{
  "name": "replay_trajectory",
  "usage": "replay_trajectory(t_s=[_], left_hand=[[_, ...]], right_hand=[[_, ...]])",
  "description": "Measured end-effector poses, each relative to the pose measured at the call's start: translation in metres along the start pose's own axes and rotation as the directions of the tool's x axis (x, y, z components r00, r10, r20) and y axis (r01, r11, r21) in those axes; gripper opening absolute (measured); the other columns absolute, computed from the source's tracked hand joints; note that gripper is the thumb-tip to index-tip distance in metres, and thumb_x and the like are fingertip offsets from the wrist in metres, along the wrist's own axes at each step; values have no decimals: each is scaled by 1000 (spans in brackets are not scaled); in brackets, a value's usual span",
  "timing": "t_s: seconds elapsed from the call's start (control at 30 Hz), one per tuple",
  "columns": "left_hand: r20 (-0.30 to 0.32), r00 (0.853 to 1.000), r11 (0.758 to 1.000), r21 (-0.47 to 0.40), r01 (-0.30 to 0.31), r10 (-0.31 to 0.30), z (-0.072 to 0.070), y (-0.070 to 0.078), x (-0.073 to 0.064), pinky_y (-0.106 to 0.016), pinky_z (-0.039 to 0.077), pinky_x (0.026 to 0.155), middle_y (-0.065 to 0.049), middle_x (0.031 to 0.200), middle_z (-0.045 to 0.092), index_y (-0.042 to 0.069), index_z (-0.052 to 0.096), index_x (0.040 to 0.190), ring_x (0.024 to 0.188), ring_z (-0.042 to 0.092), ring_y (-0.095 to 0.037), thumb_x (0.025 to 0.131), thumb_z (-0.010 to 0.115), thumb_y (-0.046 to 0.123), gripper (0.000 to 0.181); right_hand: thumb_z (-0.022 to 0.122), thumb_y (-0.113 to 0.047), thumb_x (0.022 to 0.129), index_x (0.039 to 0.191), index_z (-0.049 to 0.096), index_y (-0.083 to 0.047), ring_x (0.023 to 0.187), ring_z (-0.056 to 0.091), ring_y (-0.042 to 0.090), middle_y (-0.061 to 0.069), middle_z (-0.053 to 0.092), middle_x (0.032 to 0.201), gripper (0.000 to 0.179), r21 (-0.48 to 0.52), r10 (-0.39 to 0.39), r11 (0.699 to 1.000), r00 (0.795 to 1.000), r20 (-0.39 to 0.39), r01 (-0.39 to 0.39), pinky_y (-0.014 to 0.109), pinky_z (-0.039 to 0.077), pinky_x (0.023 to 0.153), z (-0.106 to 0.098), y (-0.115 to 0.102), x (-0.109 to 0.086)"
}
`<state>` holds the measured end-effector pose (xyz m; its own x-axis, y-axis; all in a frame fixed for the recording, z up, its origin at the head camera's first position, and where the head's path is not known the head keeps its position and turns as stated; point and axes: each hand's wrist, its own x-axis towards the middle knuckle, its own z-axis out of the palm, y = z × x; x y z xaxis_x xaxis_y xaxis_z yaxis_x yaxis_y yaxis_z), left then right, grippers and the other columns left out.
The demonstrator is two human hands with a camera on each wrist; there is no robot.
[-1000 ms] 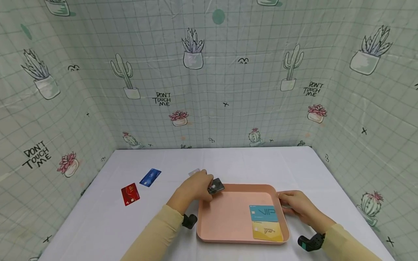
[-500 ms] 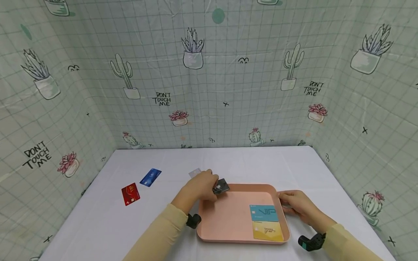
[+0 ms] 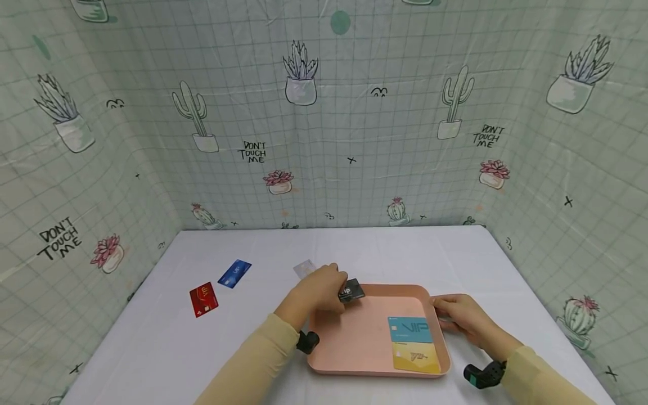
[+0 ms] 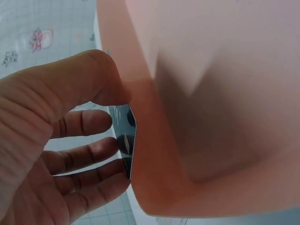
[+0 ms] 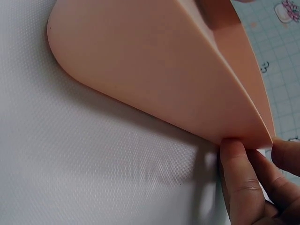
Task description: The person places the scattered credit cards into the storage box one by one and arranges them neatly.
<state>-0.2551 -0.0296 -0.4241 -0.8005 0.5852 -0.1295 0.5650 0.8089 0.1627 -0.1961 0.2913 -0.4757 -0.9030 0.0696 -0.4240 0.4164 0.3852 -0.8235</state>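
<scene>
The desk carries the peach tray. At the tray's far right corner, the right hand has its fingers clamped on the rim, presumably to steady it. Above the tray's far left part, the left hand pinches a black card between thumb and fingers. Inside, on the tray's right, a teal card and yellow card lie edge to edge, apparently for order. A blue card and red card lie well left of the tray; a clear card sits beyond its far left corner. Only the left wrist view shows the fingertips along the black card; only the right wrist view reveals fingers against the tray's outer wall.
</scene>
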Motion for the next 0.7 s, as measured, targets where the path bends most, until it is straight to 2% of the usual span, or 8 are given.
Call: replay_trajectory(t_s=[0.7], left_hand=[[17, 999, 999, -33, -41, 42, 0, 18, 7, -24, 43, 67, 5, 89, 50, 18, 60, 89, 79, 48, -10, 76, 85, 24, 28]], right_hand=[[53, -24, 108, 142, 50, 15, 94, 63, 15, 30, 62, 133, 52, -1, -13, 1000, 1000, -7, 13, 26, 60, 76, 0, 1, 0]])
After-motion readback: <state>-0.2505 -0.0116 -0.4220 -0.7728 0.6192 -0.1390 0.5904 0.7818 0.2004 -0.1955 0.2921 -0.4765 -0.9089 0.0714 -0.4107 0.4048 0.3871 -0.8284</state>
